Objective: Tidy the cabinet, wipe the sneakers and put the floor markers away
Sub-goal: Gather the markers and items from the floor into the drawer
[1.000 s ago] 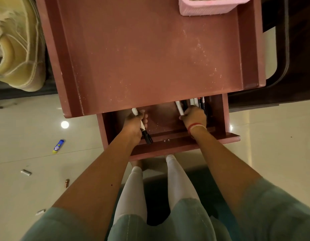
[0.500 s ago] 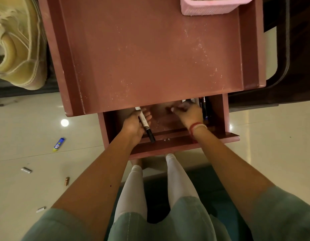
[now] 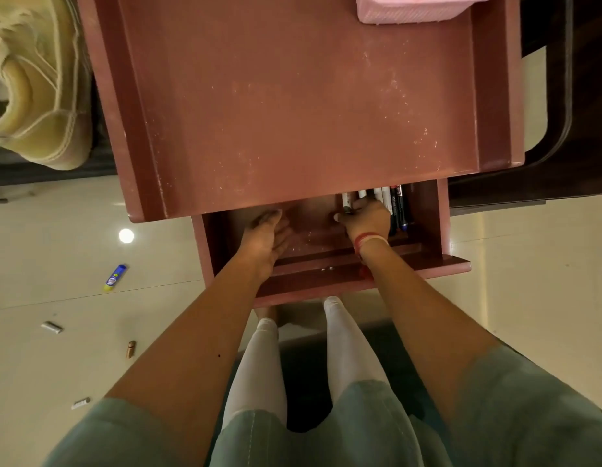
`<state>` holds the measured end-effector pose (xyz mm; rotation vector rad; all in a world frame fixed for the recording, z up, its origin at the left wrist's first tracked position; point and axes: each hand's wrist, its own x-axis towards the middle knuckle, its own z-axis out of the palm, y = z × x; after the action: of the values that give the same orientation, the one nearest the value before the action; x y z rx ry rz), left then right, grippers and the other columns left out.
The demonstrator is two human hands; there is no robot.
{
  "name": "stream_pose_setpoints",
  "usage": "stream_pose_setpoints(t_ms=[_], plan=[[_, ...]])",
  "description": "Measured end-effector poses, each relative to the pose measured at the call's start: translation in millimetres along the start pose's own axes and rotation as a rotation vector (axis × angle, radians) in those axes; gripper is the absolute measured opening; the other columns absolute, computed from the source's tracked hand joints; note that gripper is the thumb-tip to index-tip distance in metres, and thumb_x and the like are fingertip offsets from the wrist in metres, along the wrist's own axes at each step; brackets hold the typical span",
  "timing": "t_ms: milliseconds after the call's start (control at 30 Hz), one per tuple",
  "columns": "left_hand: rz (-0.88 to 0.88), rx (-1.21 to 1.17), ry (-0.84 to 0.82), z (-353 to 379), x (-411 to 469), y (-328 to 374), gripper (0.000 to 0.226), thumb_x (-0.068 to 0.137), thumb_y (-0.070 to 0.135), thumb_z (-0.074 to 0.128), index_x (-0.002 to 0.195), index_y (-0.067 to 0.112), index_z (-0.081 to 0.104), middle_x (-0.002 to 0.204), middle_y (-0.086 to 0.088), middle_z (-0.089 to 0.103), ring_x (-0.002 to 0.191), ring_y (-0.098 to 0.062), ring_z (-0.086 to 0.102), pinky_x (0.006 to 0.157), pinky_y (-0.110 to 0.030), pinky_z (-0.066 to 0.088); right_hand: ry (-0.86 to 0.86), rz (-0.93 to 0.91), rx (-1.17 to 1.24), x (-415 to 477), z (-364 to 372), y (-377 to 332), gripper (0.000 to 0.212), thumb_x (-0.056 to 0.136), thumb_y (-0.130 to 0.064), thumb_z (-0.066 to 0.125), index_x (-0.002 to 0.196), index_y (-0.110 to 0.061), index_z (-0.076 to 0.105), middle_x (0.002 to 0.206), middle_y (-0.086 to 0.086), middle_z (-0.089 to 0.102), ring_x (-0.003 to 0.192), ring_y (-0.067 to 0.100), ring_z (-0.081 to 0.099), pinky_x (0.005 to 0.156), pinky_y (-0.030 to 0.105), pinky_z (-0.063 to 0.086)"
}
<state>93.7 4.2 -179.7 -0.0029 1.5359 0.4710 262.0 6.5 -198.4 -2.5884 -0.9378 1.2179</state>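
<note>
Two hands are found inside the open drawer (image 3: 326, 281) of a reddish cabinet (image 3: 293, 112), seen from above. The right hand (image 3: 367, 219) is placed in the right part of the drawer, its fingers (image 3: 355, 210) curled upon a white marker (image 3: 346, 203) with a dark end, which is pinched just left of a row of markers (image 3: 395, 207) laid against the drawer's right wall. The held marker's long axis is seen to run from the front of the drawer to its back, parallel with the row. The row lies immediately to the right of that hand, touching it or all but touching it. The left hand (image 3: 264, 239) is held released in the drawer's left half, fingers straight, nothing grasped, well apart from the row. The right hand is therefore judged the nearer, and the step in hand is judged to be the setting of this marker alongside the others. Only a small shift rightward, with the axis kept as it is, would be called for. On the floor (image 3: 57, 230) to the left, a blue and yellow tube (image 3: 115, 277) and several small pieces (image 3: 52, 327) are noted, not yet collected; their kind cannot be told. A pale sneaker (image 3: 36, 89) is noted at the upper left, and a pink basket (image 3: 411, 11) on the cabinet's top surface.
</note>
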Motion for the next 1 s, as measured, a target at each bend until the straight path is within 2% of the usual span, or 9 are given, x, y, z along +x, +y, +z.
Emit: stream_pose_setpoints(t_ms=[133, 333, 400, 500, 700, 767, 867, 900, 1000], plan=[[-0.010, 0.042, 0.004, -7.8, 0.0, -5.3, 0.032, 0.099, 0.022, 0.049, 0.130, 0.015, 0.054, 0.123, -0.003, 0.063, 0.103, -0.016, 0.062, 0.087, -0.030, 0.045, 0.016, -0.033, -0.268, 20.5, 4.7, 6.7, 0.044, 0.070, -0.029, 0.080, 0.102, -0.008, 0.058, 0.102, 0.010, 0.066, 0.097, 0.030, 0.064, 0.072, 0.036, 0.051], [-0.005, 0.047, 0.010, -16.5, -2.4, -4.9, 0.024, 0.100, 0.021, 0.046, 0.121, 0.016, 0.057, 0.120, -0.003, 0.063, 0.107, -0.018, 0.060, 0.093, -0.032, 0.044, -0.021, -0.041, -0.339, 25.2, 3.1, 13.6, 0.041, 0.075, -0.036, 0.075, 0.099, -0.006, 0.064, 0.098, 0.013, 0.068, 0.093, 0.031, 0.065, 0.069, 0.033, 0.049], [-0.003, 0.052, 0.016, -18.5, -4.5, -3.7, 0.020, 0.100, 0.021, 0.045, 0.117, 0.018, 0.057, 0.117, -0.002, 0.063, 0.107, -0.018, 0.059, 0.094, -0.032, 0.044, -0.047, -0.014, -0.294, 22.5, -0.2, 14.2, 0.034, 0.076, -0.037, 0.074, 0.088, -0.007, 0.065, 0.096, 0.013, 0.068, 0.091, 0.030, 0.064, 0.068, 0.031, 0.047], [-0.010, 0.069, 0.041, -23.6, -15.9, -1.3, 0.017, 0.100, 0.021, 0.047, 0.113, 0.020, 0.057, 0.115, -0.001, 0.064, 0.109, -0.019, 0.060, 0.097, -0.035, 0.044, -0.130, 0.017, -0.117, 8.1, -10.3, 10.4, 0.029, 0.076, -0.028, 0.075, 0.061, -0.015, 0.054, 0.094, 0.015, 0.068, 0.090, 0.031, 0.063, 0.075, 0.033, 0.048], [-0.062, 0.138, 0.087, -42.2, -89.5, 15.7, 0.026, 0.099, 0.022, 0.050, 0.123, 0.014, 0.054, 0.121, -0.004, 0.060, 0.116, -0.022, 0.056, 0.105, -0.038, 0.042, -0.216, -0.119, 0.028, -84.4, -53.7, -6.6, 0.006, 0.080, -0.014, 0.071, 0.079, -0.009, 0.067, 0.088, 0.009, 0.069, 0.081, 0.015, 0.059, 0.078, 0.024, 0.046], [-0.060, 0.172, 0.100, -49.4, -129.7, 27.9, 0.021, 0.099, 0.020, 0.051, 0.119, 0.013, 0.054, 0.114, -0.005, 0.061, 0.107, -0.020, 0.059, 0.099, -0.037, 0.047, -0.263, -0.168, 0.049, -123.5, -78.2, -20.1, 0.009, 0.082, -0.011, 0.067, 0.075, -0.015, 0.064, 0.086, 0.005, 0.067, 0.080, 0.013, 0.058, 0.072, 0.017, 0.045], [-0.037, 0.168, 0.120, -59.2, -193.3, 48.1, 0.008, 0.099, 0.016, 0.050, 0.100, 0.010, 0.056, 0.089, -0.005, 0.060, 0.075, -0.015, 0.058, 0.060, -0.022, 0.053, -0.307, -0.230, 0.055, -169.9, -114.9, -41.2, 0.020, 0.085, -0.011, 0.062, 0.070, -0.024, 0.059, 0.081, -0.002, 0.064, 0.079, 0.011, 0.057, 0.065, 0.009, 0.040], [-0.023, 0.170, 0.138, -63.6, -212.6, 53.7, 0.008, 0.098, 0.015, 0.051, 0.097, 0.009, 0.057, 0.086, -0.005, 0.059, 0.072, -0.015, 0.057, 0.055, -0.021, 0.050, -0.320, -0.261, 0.035, -181.8, -127.1, -50.0, 0.018, 0.085, -0.011, 0.061, 0.072, -0.022, 0.060, 0.080, -0.002, 0.063, 0.078, 0.011, 0.057, 0.066, 0.012, 0.041], [0.027, 0.144, 0.162, -80.9, -262.9, 66.3, 0.010, 0.098, 0.013, 0.049, 0.095, 0.009, 0.057, 0.089, -0.006, 0.060, 0.073, -0.014, 0.057, 0.059, -0.022, 0.047, -0.353, -0.377, -0.060, -207.0, -158.8, -79.3, 0.010, 0.086, -0.012, 0.061, 0.077, -0.017, 0.062, 0.082, -0.001, 0.063, 0.079, 0.013, 0.057, 0.075, 0.022, 0.046]])
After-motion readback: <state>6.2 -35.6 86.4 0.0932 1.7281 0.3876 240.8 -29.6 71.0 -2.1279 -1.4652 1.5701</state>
